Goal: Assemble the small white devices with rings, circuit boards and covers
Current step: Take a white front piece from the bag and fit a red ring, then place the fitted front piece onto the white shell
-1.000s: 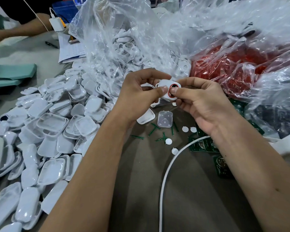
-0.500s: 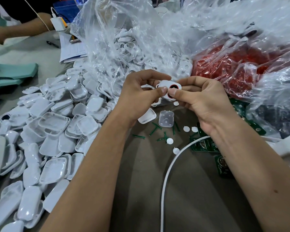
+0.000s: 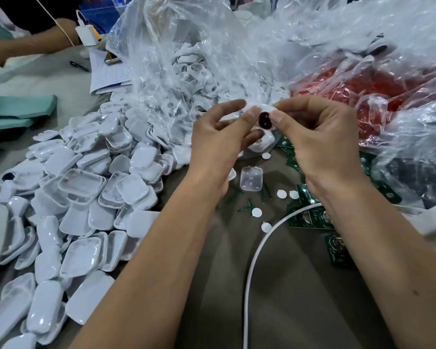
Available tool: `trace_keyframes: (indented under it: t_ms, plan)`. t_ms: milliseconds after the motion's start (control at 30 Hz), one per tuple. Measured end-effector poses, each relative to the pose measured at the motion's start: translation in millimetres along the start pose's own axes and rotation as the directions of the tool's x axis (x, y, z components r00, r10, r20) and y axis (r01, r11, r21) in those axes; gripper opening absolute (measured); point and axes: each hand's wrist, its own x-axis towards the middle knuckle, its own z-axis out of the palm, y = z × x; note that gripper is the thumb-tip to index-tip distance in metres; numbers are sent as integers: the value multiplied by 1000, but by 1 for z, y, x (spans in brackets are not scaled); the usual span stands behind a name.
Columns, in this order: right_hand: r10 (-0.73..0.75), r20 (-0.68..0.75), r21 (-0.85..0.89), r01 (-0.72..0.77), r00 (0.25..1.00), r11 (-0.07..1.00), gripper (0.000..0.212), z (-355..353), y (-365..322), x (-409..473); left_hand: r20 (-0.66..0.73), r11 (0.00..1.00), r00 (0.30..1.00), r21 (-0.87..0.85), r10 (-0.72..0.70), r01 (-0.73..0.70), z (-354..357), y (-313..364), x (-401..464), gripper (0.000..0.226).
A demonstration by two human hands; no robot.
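Behind both hands, clear bag (image 3: 186,46) of white shells (image 3: 194,69), second bag (image 3: 388,59) of red rings (image 3: 398,86)

The white device (image 3: 258,108) is mostly hidden behind the fingers of the left hand (image 3: 219,137) and right hand (image 3: 320,137), the right arm covers part of the green circuit boards (image 3: 310,219), and the white cable (image 3: 252,268) runs off the near edge.
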Motion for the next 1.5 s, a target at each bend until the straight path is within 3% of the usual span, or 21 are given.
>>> trace_keyframes:
  t_ms: [67, 133, 333, 467, 600, 733, 833, 900, 1000, 1067, 1200, 1333, 1500]
  plan:
    - [-168, 60, -127, 174, 984, 977, 10, 2, -2, -2, 88, 972, 992, -212, -87, 104, 7, -2, -3, 16]
    - [-225, 123, -171, 244, 967, 955, 7, 1, -2, -4, 120, 938, 986, -312, -117, 149, 11, -3, -4, 10]
    - [-232, 191, -312, 283, 954, 907, 27, -9, -3, 3, 166, 905, 969, -358, -183, 232, 13, 0, -7, 13]
    - [-171, 279, -341, 264, 945, 902, 17, -17, -7, 7, 178, 894, 956, -349, -232, 282, 11, -2, -4, 9]
    - [-67, 344, -399, 210, 937, 893, 9, -22, -10, 9, 251, 903, 932, -276, -262, 328, 9, -1, -5, 14]
    - [-50, 332, -481, 215, 942, 850, 10, -21, -13, 6, 184, 940, 942, -145, -280, 308, 10, 1, -5, 22]
    - [-121, 255, -467, 232, 959, 853, 8, -22, -20, 5, 124, 947, 951, -121, -283, 297, 7, 3, -2, 25]
    - [-94, 279, -532, 235, 956, 814, 5, -28, -25, 7, 111, 948, 953, -118, -283, 296, 3, 4, -1, 27]
    - [276, 460, -766, 220, 844, 604, 15, -39, -32, 9, 107, 955, 957, -99, -268, 279, -1, 5, -1, 27]
    - [488, 461, -860, 237, 741, 453, 16, -42, -36, 8, 91, 965, 965, -61, -247, 253, -1, 6, -1, 30]
    - [613, 403, -914, 268, 680, 304, 26, -40, -45, 4, 73, 980, 980, 82, -185, 179, 2, 4, -2, 33]
    - [635, 388, -921, 254, 669, 295, 23, -39, -49, 4, 63, 964, 990, 244, -122, 104, -4, 6, -2, 39]
    - [474, 375, -888, 162, 797, 429, 22, -45, -46, 12, 122, 865, 985, 499, -126, 49, -15, 13, -1, 37]
